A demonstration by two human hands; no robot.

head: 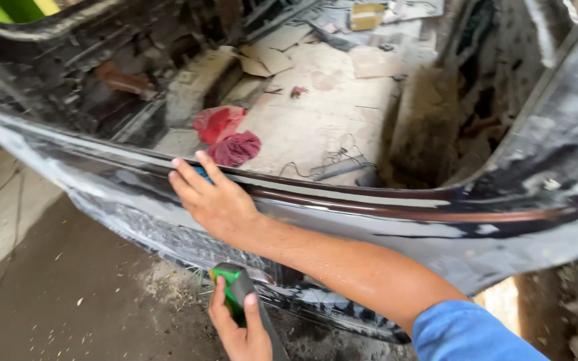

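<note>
Blue bit: a small blue thing [201,175] peeks out under the right hand [212,198], can't tell what it is, fingers pressed flat on it
Right arm: reaches across from lower right, blue sleeve [466,334]
Panel: glossy black car body edge [369,220], wet-looking, that's where the hand sits
Left hand [239,327]: down low, gripping a green and grey tool [235,291] just under the panel
Rags: two, red [234,148] and pinkish [217,123], inside the gutted shell
Floor inside: cardboard scraps [265,59], loose wires [332,164]
</note>
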